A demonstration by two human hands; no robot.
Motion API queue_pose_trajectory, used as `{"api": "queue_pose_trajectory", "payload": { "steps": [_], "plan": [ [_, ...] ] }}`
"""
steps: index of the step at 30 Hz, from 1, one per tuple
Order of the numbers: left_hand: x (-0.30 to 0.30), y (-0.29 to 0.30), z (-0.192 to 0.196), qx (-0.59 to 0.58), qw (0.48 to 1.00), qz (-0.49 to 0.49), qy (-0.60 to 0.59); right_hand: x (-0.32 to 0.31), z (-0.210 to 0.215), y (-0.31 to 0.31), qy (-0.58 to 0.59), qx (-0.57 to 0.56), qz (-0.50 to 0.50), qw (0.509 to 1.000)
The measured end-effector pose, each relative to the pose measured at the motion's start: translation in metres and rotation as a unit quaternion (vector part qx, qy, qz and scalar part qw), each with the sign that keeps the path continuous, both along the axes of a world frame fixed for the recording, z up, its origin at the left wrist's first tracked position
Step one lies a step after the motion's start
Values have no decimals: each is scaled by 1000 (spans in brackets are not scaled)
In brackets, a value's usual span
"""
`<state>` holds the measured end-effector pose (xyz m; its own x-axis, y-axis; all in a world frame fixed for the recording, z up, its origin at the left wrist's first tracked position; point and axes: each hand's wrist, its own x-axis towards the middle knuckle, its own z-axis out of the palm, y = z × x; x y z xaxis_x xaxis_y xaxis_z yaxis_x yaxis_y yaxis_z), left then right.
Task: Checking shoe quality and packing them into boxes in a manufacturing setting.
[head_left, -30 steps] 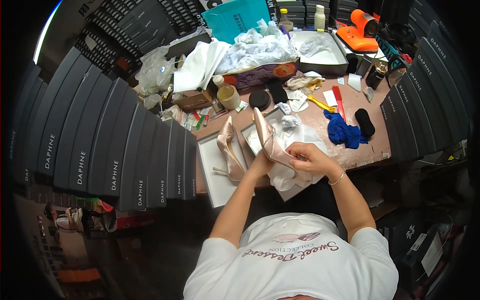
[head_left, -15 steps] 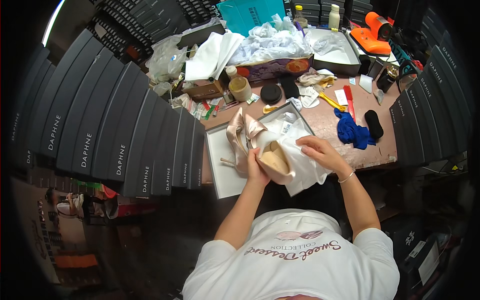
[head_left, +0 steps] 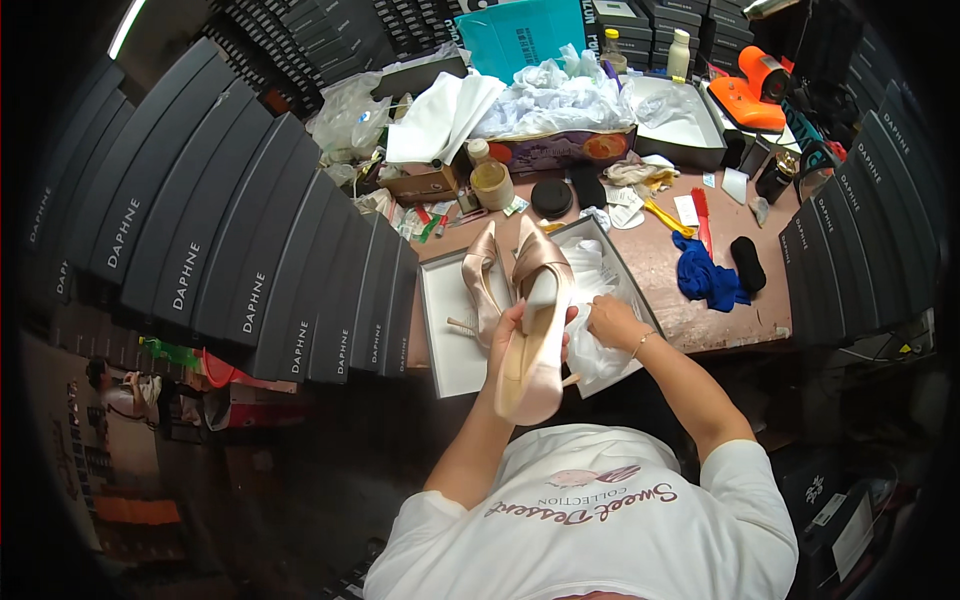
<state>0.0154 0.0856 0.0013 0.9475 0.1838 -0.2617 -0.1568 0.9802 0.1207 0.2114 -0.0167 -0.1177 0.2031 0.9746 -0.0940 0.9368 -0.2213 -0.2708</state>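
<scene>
Holding a shoe (head_left: 547, 368) over the front edge of the worktop (head_left: 760, 322), left hand (head_left: 502, 335) clamped round its middle. Right hand (head_left: 617, 326) is well clear of it, down at the paper (head_left: 600, 362) in the box (head_left: 626, 275), can't tell if it's pinching any. Other shoe (head_left: 481, 278) just sits in the tray (head_left: 450, 362).

White capitals on dark boxes (head_left: 235, 225), script on the white T-shirt (head_left: 590, 530), characters on the turquoise package (head_left: 525, 42)

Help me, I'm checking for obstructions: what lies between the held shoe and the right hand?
The head view shows white wrapping between the held shoe and right hand, plus fingertips of the left hand.
</scene>
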Motion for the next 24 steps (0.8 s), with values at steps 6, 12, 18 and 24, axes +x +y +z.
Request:
{"api": "queue_pose_trajectory", "payload": {
  "steps": [6,12,18,24],
  "plan": [
    [-10,-27,-6,133,979,103,116,-19,136,-23,252,265,-65,929],
    [-15,-44,-13,129,976,89,150,-39,143,-9,68,251,24,965],
    [-20,-35,-11,140,978,112,102,-47,158,-15,271,249,-55,928],
    [-6,-61,-19,273,925,189,186,-68,138,16,53,182,-62,980]
  ]
}}
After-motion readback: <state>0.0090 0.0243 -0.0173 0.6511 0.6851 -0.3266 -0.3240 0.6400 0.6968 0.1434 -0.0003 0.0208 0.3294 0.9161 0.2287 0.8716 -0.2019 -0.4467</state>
